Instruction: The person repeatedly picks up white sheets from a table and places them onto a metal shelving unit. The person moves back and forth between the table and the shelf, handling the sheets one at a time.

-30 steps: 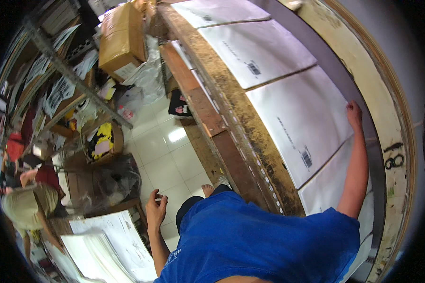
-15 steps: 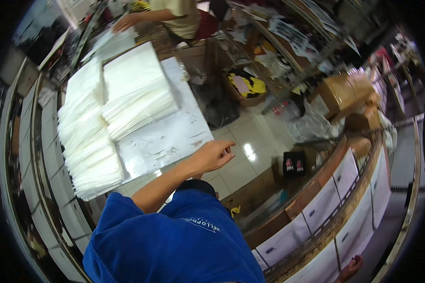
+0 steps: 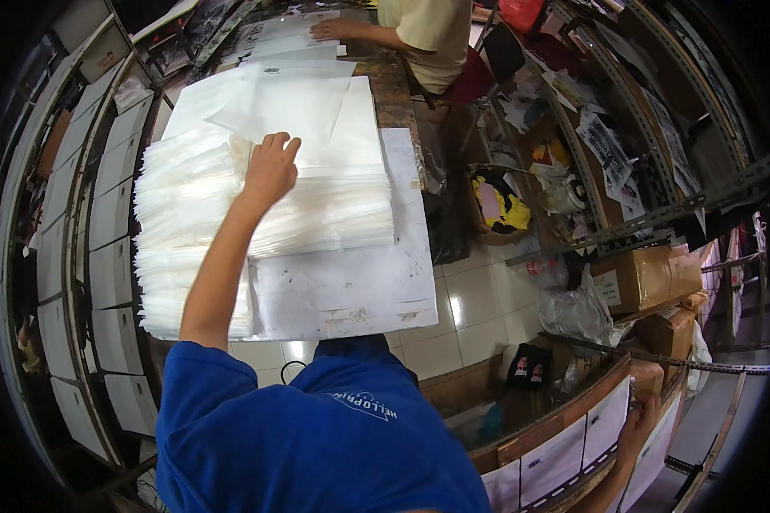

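My left hand (image 3: 272, 169) reaches over the table onto two thick side-by-side piles of thin white sheets, the left pile (image 3: 188, 214) and the right pile (image 3: 325, 209). Its fingers are loosely bent and apart, beside the near edge of a translucent sheet (image 3: 291, 98) with a small dark print, lying askew across both piles. I see nothing gripped in it. At the lower right, my right hand (image 3: 642, 423) is at the edge of a wooden shelf (image 3: 573, 402) hung with white sheets (image 3: 556, 466); its fingers are too unclear to read.
Across the table (image 3: 351, 303), a person in a pale shirt (image 3: 428, 43) rests a hand on other sheets. Racks with pale panels (image 3: 115, 265) stand on the left. To the right are a cardboard box (image 3: 646, 278), a plastic bag (image 3: 577, 308) and a box of yellow-black items (image 3: 500, 205).
My left hand has moved from beyond the table's right edge onto the piles. A translucent sheet now lies across them. My right hand has come up to the shelf edge, and the view has turned.
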The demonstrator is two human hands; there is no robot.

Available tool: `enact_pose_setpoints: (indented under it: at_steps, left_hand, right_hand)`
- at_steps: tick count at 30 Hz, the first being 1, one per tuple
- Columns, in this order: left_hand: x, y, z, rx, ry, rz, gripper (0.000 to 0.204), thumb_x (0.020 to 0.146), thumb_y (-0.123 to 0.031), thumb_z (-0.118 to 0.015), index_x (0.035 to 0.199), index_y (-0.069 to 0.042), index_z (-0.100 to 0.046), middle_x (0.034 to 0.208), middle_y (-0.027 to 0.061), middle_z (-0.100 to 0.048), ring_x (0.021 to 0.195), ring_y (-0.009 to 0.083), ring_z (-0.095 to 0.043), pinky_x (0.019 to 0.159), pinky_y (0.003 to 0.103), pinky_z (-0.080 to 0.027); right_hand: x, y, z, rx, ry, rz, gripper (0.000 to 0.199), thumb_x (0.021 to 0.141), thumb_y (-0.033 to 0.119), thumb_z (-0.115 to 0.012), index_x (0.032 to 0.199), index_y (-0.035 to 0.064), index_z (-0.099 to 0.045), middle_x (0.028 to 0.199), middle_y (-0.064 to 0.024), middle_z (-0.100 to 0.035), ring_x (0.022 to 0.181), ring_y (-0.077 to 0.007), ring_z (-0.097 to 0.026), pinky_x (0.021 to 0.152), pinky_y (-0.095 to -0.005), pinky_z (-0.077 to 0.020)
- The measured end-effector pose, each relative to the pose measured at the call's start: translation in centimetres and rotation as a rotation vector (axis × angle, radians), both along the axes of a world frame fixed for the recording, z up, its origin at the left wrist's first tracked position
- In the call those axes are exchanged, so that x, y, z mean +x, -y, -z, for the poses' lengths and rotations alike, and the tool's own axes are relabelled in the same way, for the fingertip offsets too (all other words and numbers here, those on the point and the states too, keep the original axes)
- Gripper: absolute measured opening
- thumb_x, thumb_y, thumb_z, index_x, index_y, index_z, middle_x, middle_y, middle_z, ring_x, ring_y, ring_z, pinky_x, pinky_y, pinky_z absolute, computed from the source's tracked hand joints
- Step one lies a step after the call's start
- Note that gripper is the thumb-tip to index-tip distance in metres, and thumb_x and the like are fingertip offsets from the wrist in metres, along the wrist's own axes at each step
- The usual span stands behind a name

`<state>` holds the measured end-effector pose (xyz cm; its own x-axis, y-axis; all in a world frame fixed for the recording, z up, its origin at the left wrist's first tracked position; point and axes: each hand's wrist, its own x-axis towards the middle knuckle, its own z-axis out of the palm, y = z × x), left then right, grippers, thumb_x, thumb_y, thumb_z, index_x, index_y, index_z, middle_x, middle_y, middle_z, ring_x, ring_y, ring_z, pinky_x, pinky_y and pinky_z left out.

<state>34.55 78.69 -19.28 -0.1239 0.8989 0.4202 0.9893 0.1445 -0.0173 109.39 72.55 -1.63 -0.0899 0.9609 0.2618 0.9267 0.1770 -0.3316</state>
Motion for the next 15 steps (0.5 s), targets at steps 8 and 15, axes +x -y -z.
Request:
enact_pose_setpoints:
  at_steps: [8, 15]
  left_hand:
    - [-9.6, -5.2, 2.4, -0.618, -0.37, -0.033, 0.017, 0.083, -0.01, -0.054, 0.095, -0.011, -0.066, 0.105, 0.0079, -0.062, 0.105, 0.0214, -0.056, 0.094, 0.041, -0.038]
    - [-2.0, -11.8, -4.3, -0.183, 0.045, 0.176, 0.015, 0.083, -0.013, -0.057, 0.092, -0.002, -0.063, 0.087, 0.0194, -0.061, 0.078, 0.0359, -0.06, 0.07, 0.046, -0.049]
  right_hand:
    - [-5.6, -3.8, 0.9, -0.078, -0.035, -0.018, 0.022, 0.076, -0.011, -0.045, 0.093, -0.0013, -0.054, 0.096, -0.0131, -0.055, 0.085, -0.0259, -0.056, 0.074, -0.0325, -0.0462]
    - [-9.7, -5.6, 6.1, -0.202, -0.328, -0.092, 0.02, 0.081, -0.001, -0.05, 0.099, -0.0006, -0.06, 0.093, -0.0077, -0.057, 0.088, -0.0173, -0.056, 0.078, -0.0287, -0.0465]
